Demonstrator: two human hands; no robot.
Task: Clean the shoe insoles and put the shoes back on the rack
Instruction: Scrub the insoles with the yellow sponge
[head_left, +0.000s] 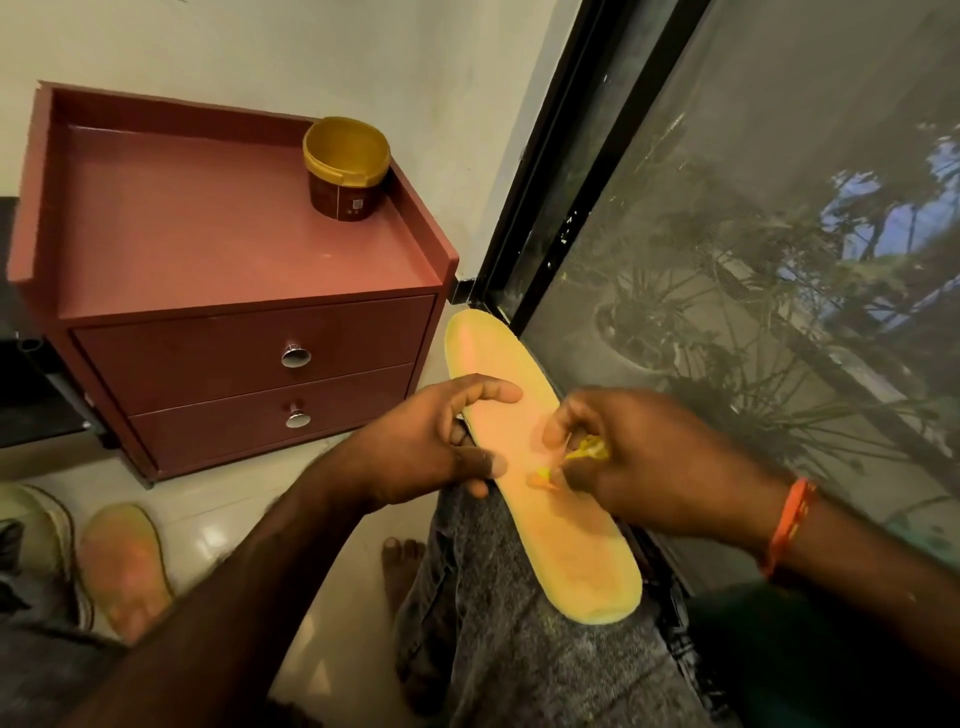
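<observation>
A long yellow-orange insole (550, 499) lies along my right thigh, its toe end pointing toward the window frame. My left hand (441, 441) grips its left edge near the middle, thumb on top and fingers underneath. My right hand (639, 457) pinches a small crumpled yellow wipe (584, 452) and presses it onto the insole's surface. A second insole (124, 561), dull orange, lies on the floor at the lower left beside a pale shoe (41, 540).
A dark red two-drawer cabinet (244, 358) stands ahead on the left, with a yellow-rimmed brown tub (345, 166) on top. A black-framed mesh window (753, 234) fills the right side. The floor is pale tile (218, 519).
</observation>
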